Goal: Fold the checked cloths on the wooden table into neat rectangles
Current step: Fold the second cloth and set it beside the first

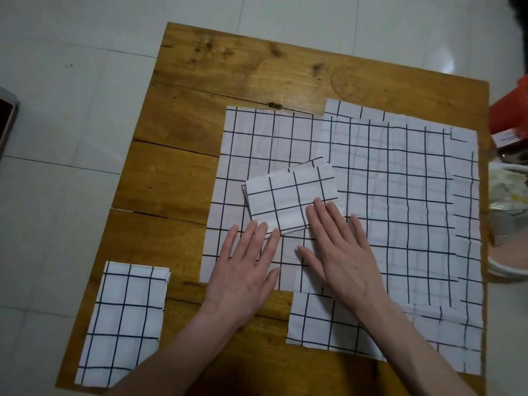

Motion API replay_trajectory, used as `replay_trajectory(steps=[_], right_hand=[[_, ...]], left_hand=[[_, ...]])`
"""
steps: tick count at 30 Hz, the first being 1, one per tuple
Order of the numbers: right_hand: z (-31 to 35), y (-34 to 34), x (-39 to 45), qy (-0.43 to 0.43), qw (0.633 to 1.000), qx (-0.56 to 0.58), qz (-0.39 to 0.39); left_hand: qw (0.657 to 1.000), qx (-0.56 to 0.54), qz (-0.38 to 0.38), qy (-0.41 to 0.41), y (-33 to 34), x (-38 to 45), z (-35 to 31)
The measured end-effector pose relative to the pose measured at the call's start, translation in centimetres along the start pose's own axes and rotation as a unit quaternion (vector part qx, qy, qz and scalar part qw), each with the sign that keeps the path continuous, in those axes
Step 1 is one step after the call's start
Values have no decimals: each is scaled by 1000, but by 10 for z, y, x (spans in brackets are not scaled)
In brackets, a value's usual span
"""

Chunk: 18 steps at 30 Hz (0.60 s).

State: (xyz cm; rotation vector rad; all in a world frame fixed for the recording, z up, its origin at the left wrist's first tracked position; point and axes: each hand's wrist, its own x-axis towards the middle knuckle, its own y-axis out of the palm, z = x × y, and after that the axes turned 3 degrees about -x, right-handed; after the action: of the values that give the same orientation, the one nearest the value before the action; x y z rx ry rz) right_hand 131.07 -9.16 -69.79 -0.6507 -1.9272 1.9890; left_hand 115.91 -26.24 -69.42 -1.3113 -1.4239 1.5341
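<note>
A small folded checked cloth (288, 198) lies on top of flat, overlapping white checked cloths (400, 195) that cover the right half of the wooden table (243, 70). My left hand (243, 275) lies flat with straight fingers, its fingertips touching the folded cloth's near edge. My right hand (340, 252) also lies flat, with its fingers pressing on the folded cloth's near right corner. Another folded checked rectangle (125, 321) rests at the table's near left corner.
The table stands on a pale tiled floor (71, 138). A red box (511, 110) and a white bowl or bag (508, 195) sit just beyond the table's right edge. A dark object (7, 121) lies on the floor at the far left.
</note>
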Motion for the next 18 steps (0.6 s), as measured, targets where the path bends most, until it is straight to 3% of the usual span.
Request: replay_trajectory(steps=[6,10,18], right_hand=[[4,-8,-2,-61,997,12,-50],[8,-1,-12,-135,991,17,-11],[4,5,-16,-118,993,17,15]], left_hand=[[999,-26,-23,-7,-3,8,-11],[999,-30,-9,-32,1,8,-18],[994,-62,-1,-93,7,4,-29]])
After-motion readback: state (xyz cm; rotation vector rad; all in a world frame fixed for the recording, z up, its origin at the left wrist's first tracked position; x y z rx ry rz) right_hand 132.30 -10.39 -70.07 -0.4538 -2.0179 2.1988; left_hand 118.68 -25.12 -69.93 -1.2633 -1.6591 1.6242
